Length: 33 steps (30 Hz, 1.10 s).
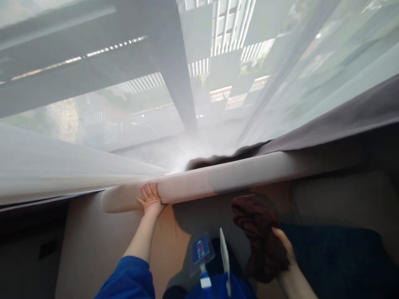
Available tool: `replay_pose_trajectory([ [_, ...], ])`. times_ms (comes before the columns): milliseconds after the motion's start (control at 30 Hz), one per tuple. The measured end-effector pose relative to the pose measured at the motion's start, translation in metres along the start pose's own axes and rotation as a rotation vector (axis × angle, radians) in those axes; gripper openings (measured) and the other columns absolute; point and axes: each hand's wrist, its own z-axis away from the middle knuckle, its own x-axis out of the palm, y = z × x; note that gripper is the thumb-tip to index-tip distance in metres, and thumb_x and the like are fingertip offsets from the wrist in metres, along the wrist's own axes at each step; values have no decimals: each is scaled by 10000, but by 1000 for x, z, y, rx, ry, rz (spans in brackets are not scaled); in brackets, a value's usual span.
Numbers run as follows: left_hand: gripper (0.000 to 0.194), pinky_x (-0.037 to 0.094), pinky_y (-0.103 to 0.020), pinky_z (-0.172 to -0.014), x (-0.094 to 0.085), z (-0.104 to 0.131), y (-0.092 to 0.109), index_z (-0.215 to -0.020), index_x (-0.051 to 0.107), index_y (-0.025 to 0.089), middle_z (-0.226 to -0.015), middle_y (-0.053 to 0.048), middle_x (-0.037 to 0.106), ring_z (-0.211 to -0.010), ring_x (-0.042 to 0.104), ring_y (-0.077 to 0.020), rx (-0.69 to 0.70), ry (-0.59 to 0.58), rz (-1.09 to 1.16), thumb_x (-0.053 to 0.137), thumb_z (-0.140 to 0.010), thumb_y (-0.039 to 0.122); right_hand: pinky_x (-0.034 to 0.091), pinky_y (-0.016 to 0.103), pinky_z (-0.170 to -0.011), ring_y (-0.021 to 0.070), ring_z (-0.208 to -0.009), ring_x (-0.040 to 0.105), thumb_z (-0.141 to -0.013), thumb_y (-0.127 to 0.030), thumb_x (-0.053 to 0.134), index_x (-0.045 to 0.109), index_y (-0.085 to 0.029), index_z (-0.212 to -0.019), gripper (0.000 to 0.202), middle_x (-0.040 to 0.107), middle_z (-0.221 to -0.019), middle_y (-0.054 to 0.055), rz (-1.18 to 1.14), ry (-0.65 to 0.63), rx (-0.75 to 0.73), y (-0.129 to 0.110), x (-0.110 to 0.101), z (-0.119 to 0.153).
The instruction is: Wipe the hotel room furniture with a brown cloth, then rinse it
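Note:
My left hand (151, 200) lies on the long, pale padded top of a backrest (187, 182), its fingers spread across the edge. Lower right, my right hand (285, 245) is closed around a dark brown cloth (257, 232). The cloth is bunched up and hangs down in folds, hiding most of the fingers. It is held on the near side of the backrest, and I cannot tell whether it touches it.
Behind the backrest, a sheer white curtain (93, 153) covers a large window with buildings outside. A thicker grey curtain (339, 112) runs along the right. An ID badge (201, 251) hangs at my chest. Dark blue fabric (339, 257) lies at lower right.

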Motion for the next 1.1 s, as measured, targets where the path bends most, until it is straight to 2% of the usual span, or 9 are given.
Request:
replay_pose_trajectory([
  [100,1098,98,-699,-1031,14,-2,-1,-1466,99,83,-1531,-229,-61,-1384,-132,-417,-7,44,-12,675,-658,553,474,443,-951,300,-925,672,-519,-377,725,728,-206,-691,243,727,-706,74,-53,-65,193,3,8,-19],
  [267,1037,103,-719,-1019,28,-6,-4,-1463,150,98,-1526,-239,-68,-1384,-125,-425,0,52,-26,695,-670,485,408,453,-1022,311,-1039,629,-607,-373,688,726,-175,-766,256,734,-819,105,-44,-216,333,23,25,-43],
  [567,1038,92,-719,-1025,32,-3,-4,-1452,177,64,-1522,-244,-76,-1369,-192,-409,16,102,38,738,-632,367,458,412,-967,279,-923,675,-608,-369,708,726,-155,-784,278,736,-809,86,-65,-263,357,47,31,-48],
  [700,1104,106,-701,-1038,5,-5,-4,-1458,142,91,-1537,-201,-52,-1391,-148,-383,33,169,53,775,-589,343,503,358,-904,239,-846,692,-644,-343,680,727,-143,-831,277,738,-812,67,-125,-262,251,50,18,-22],
  [833,1038,113,-651,-1065,-50,-13,-14,-1447,196,141,-1547,-162,56,-1410,10,-371,114,36,313,778,-608,331,543,369,-822,226,-734,698,-699,-351,618,710,-168,-767,216,729,-724,45,-166,-201,81,49,-1,27],
  [900,898,194,-544,-1091,-71,8,-21,-1400,290,75,-1497,-215,234,-1385,190,-352,151,-50,550,741,-665,326,554,393,-793,231,-714,698,-730,-373,577,703,-180,-775,236,721,-692,39,-188,-191,-9,51,-15,60],
  [967,753,310,-447,-1054,-76,59,-32,-1351,359,33,-1353,-233,463,-1275,415,-318,179,-93,715,666,-742,351,559,406,-782,236,-727,699,-740,-370,559,703,-185,-800,242,719,-693,39,-217,-196,-117,61,-31,98],
  [1033,669,396,-396,-985,-60,134,-49,-1333,409,76,-1197,-176,606,-1132,557,-278,211,-75,790,604,-780,398,565,408,-773,237,-731,700,-733,-348,571,704,-188,-798,218,722,-704,39,-240,-202,-216,80,-48,136],
  [1100,572,454,-324,-914,-29,215,-68,-1232,523,107,-1079,-131,670,-1023,621,-237,237,-60,873,621,-737,377,573,409,-752,234,-705,698,-744,-342,581,706,-184,-801,210,726,-717,45,-237,-233,-313,106,-63,174],
])
